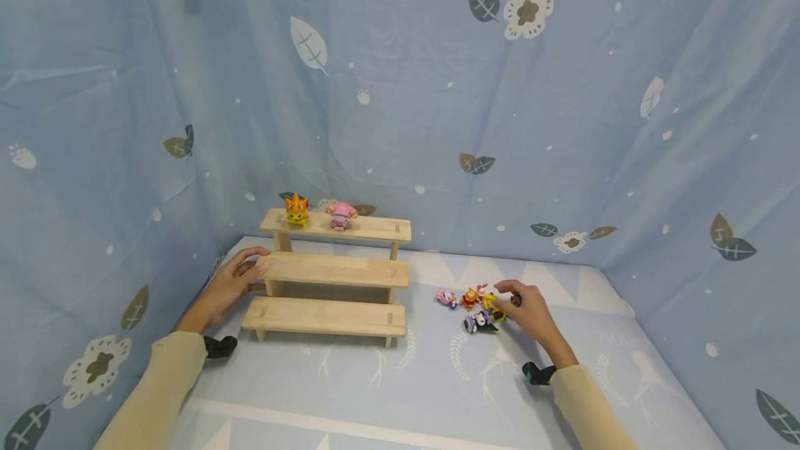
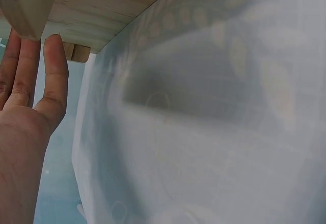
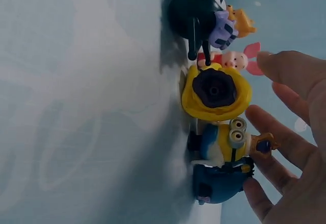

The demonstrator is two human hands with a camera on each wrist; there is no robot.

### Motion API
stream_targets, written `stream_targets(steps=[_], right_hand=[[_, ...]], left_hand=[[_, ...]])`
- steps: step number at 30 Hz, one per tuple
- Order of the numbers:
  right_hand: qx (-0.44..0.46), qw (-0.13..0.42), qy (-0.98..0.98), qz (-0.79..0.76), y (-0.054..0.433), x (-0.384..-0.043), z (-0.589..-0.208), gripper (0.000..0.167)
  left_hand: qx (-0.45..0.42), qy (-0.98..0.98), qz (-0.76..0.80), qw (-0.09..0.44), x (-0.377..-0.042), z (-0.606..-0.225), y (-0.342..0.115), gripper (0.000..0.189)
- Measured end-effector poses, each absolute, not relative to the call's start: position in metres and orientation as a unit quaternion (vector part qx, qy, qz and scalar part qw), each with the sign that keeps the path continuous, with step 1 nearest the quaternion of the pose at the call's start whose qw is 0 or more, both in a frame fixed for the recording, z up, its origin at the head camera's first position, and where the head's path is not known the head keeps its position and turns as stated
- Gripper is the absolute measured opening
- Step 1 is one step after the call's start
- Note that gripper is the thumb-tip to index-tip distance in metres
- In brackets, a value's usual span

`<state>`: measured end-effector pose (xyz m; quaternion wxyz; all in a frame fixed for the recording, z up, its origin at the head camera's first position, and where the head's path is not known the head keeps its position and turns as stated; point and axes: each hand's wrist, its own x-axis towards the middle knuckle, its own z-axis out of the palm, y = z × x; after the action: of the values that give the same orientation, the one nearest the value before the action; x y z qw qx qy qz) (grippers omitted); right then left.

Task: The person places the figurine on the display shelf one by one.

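Observation:
My left hand (image 1: 226,288) touches the left end of the middle board of a three-step wooden display stand (image 1: 337,268). Its fingers look straight in the left wrist view, partly hidden by the wood. Over a cluster of small toy figurines, my right hand (image 1: 531,307) is spread with nothing held. Its thumb comes near a pink long-eared figurine (image 3: 234,60); other fingertips reach beside a minion figurine (image 3: 224,142) with a crown and a dark blue figurine (image 3: 219,183). Between these is a yellow figurine with a dark round centre (image 3: 214,90).
An orange-and-yellow figurine (image 1: 296,212) and a pink-hatted figurine (image 1: 341,215) stand on the top board. More figurines lie in the cluster: a pink one (image 1: 446,298), a yellow-orange bear (image 1: 469,298) and a purple-and-black one (image 1: 479,323). Blue patterned curtains (image 1: 425,89) surround the light cloth surface (image 1: 350,387).

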<state>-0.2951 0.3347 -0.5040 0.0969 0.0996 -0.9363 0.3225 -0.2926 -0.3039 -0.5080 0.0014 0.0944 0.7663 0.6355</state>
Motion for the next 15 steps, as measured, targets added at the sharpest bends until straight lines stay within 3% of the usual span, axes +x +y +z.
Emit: stream_targets(steps=[15], right_hand=[[0.099, 0.018, -0.971, 0.217, 0.323, -0.306, -0.501, 0.034]], left_hand=[[0.096, 0.762, 0.641, -0.003, -0.295, -0.511, -0.306, 0.057]])
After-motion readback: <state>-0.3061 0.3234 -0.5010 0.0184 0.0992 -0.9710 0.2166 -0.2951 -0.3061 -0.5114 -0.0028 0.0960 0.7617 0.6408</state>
